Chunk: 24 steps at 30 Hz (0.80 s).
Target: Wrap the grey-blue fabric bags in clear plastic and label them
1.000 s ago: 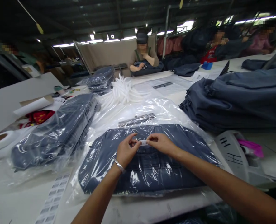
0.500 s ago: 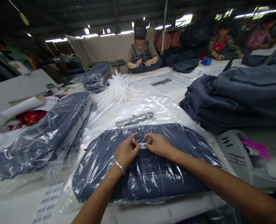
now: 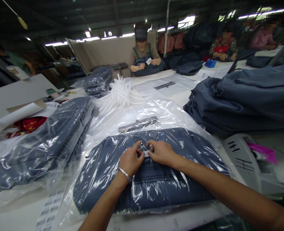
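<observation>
A folded dark blue garment in a clear plastic bag (image 3: pixel 156 186) lies on the white table in front of me. On top of it, near its far edge, sits a small white sticker label (image 3: pixel 146 153). My left hand (image 3: pixel 131 160), with a silver bangle on the wrist, and my right hand (image 3: pixel 161 152) both pinch this label between thumb and fingers, fingertips almost touching. A strip of more labels on backing paper (image 3: pixel 49 208) lies at the lower left.
A stack of bagged blue garments (image 3: pixel 43 144) sits to the left, with empty bags (image 3: pixel 142 115) beyond my hands. Unbagged blue garments (image 3: pixel 247 99) are piled on the right. A white device (image 3: pixel 247 163) lies at the right edge. People work at the far end.
My two hands have drawn closer together on the small label, and the view has shifted slightly so the bagged garment sits a little lower.
</observation>
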### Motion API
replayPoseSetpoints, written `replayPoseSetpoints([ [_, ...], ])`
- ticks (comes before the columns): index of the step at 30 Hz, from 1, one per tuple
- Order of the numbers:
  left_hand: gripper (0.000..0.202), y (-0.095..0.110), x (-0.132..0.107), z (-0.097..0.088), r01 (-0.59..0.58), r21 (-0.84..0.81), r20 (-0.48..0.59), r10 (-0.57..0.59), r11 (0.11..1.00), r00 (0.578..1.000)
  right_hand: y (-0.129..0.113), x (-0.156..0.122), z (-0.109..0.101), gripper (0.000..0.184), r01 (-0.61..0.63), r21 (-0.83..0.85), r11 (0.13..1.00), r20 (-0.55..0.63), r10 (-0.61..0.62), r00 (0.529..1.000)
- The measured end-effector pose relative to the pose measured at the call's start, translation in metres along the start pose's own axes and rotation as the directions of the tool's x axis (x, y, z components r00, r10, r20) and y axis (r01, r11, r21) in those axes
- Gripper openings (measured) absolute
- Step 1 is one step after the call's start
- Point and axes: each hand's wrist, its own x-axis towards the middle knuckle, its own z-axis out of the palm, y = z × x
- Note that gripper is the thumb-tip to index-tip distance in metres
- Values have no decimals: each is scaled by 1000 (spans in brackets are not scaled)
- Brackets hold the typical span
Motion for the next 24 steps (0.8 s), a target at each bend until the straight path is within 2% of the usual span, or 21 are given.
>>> replayPoseSetpoints([
  [10,49,-6,0,10,-71,135,-6,72,988,997,-7,-3,3,34,27,-218,976,71,-11,997],
  [13,48,-8,-2,8,-116,178,-42,125,977,991,-8,-6,0,33,40,-228,973,64,-26,998],
  [15,41,-10,-5,6,-194,217,-68,213,957,975,-10,-12,-4,29,58,-237,970,43,-50,998],
  [18,34,-12,-13,7,-406,272,34,413,873,910,-10,-29,-13,23,123,-223,967,13,-123,992],
  [20,39,-18,-19,8,-482,285,143,460,829,876,-1,-48,-20,23,158,-187,970,-5,-161,987],
  [22,49,-30,-27,3,-445,302,152,418,843,896,18,-73,-27,24,161,-167,973,-61,-173,983],
  [24,51,-53,-36,-10,-312,316,42,316,896,948,47,-104,-33,28,120,-186,975,-173,-153,973],
])
